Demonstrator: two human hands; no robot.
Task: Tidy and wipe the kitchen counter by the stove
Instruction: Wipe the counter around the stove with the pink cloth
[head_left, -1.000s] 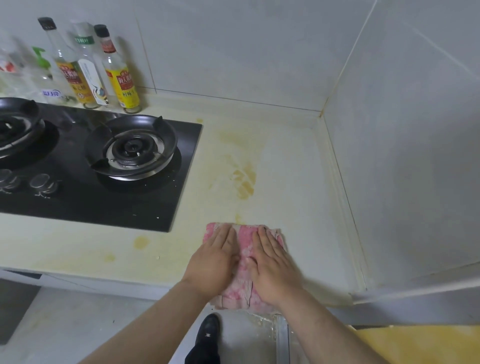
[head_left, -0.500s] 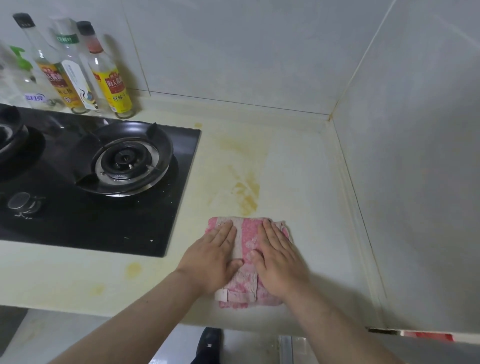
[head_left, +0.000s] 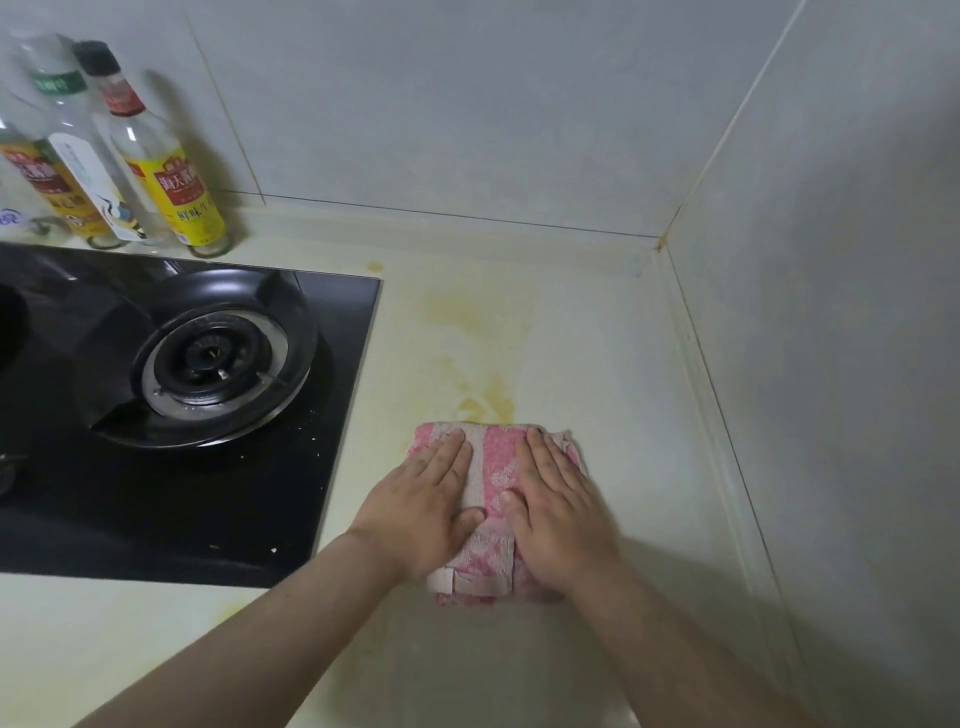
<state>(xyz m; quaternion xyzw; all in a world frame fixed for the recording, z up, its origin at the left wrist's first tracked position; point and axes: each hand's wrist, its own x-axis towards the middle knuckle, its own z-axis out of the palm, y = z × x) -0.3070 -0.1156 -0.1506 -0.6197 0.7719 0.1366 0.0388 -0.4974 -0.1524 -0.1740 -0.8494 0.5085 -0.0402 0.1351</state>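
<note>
A folded pink patterned cloth (head_left: 493, 467) lies on the pale counter (head_left: 613, 353), right of the stove. My left hand (head_left: 421, 509) presses flat on its left half. My right hand (head_left: 558, 514) presses flat on its right half. Their thumbs nearly meet over the cloth's middle strip. A yellow-brown stain (head_left: 488, 400) sits on the counter just beyond the cloth's far edge, with fainter yellow marks (head_left: 457, 312) farther back.
A black glass gas stove (head_left: 156, 509) with a round burner (head_left: 213, 358) fills the left. Several sauce bottles (head_left: 171, 171) stand against the back wall behind it. A tiled side wall (head_left: 831, 364) closes the counter on the right.
Both hands have pushed the cloth away from the counter's front edge, toward the back wall, up to the yellow-brown stain. The view has moved closer over the counter.
</note>
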